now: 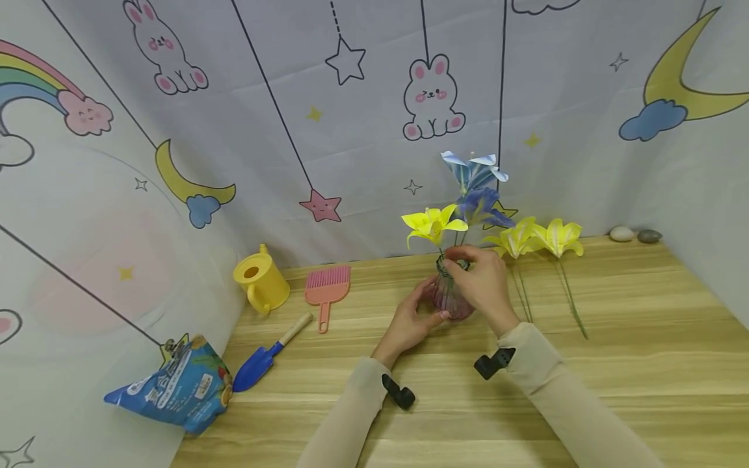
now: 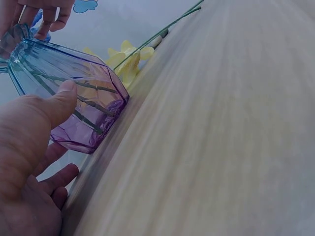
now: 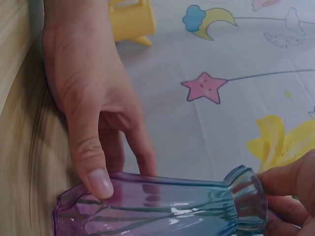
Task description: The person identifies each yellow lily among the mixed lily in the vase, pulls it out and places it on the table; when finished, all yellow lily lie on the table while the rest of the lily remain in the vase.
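Observation:
A glass vase (image 1: pixel 452 300), blue-green at its neck and purple at its base, stands on the table with green stems inside. My left hand (image 1: pixel 411 323) holds its lower body, with the thumb (image 2: pixel 63 101) against the glass. At the mouth, my right hand (image 1: pixel 482 276) has its thumb and fingers curled about the stem of a yellow lily (image 1: pixel 434 224); the exact contact is partly hidden. A light blue lily (image 1: pixel 473 172) and a dark blue lily (image 1: pixel 482 207) rise from the same vase.
Two yellow lilies (image 1: pixel 558 238) lie right of the vase, near two stones (image 1: pixel 621 234). Leftward are a pink dustpan-like tool (image 1: pixel 326 294), a yellow watering can (image 1: pixel 263 283), a blue trowel (image 1: pixel 255 367) and a blue bag (image 1: pixel 181 387). A patterned cloth (image 1: pixel 374 149) hangs behind.

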Available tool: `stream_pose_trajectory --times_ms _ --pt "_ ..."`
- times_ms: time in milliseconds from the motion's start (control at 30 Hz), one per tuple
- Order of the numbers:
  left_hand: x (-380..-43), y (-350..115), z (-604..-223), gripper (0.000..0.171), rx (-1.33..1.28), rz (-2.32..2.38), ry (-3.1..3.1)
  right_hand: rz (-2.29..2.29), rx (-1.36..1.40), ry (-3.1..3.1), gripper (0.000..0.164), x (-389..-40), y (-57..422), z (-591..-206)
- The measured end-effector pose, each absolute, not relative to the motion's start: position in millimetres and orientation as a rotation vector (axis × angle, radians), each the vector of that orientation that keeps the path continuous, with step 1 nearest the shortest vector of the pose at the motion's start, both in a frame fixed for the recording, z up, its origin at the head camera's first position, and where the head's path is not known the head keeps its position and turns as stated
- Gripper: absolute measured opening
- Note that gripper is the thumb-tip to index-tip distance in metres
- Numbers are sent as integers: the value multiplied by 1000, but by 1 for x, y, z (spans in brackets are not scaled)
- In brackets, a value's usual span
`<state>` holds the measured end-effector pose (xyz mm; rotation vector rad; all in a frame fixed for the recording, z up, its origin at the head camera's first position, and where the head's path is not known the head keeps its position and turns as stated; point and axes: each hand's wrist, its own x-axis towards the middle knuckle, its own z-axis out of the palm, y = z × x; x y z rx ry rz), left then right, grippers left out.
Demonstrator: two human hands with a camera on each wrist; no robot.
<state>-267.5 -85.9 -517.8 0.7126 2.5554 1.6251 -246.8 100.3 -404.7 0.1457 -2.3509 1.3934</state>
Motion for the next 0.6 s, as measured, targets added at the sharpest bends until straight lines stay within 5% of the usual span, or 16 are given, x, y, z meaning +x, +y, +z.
stream_pose_trajectory --times_ms 600 --pt "-267 -88 -520 77 709 1574 2590 1524 32 -2406 23 -248 92 -401"
